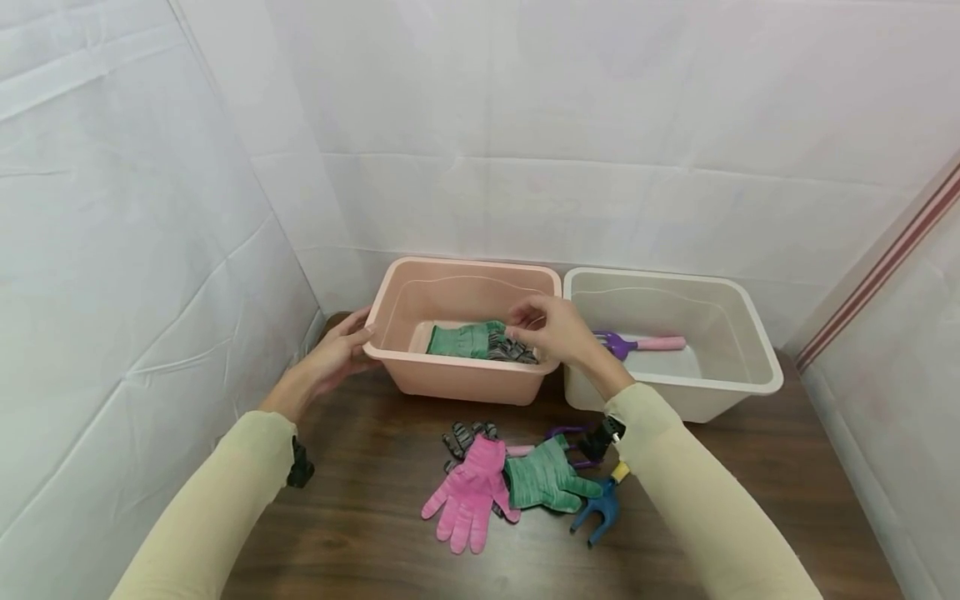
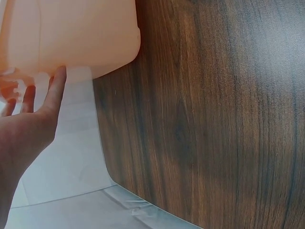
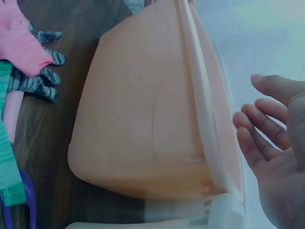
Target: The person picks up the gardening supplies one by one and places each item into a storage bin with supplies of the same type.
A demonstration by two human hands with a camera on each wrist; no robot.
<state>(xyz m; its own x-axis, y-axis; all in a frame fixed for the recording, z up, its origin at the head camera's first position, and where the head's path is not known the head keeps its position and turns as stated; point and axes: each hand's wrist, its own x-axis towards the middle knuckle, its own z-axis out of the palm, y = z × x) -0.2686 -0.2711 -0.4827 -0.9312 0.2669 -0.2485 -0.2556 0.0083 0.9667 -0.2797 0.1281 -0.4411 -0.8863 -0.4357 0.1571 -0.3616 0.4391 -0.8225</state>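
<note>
Left hand (image 1: 337, 352) grips the peach rectangular plastic bin (image 1: 465, 381) by its rim — probably steadying it — while the right hand (image 1: 553, 329), fingers loosely curled, empty, hovers over green knit glove (image 1: 459, 342) and grey-striped glove (image 1: 512, 350) inside.

Arms (image 1: 697, 492) forward — right hand (image 1: 552, 327) half-curled

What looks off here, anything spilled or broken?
No spill or breakage visible. The only untidy spot is the heap on the table: a pink glove lies across a striped glove, and a green glove partly hides a pink handle.
</note>
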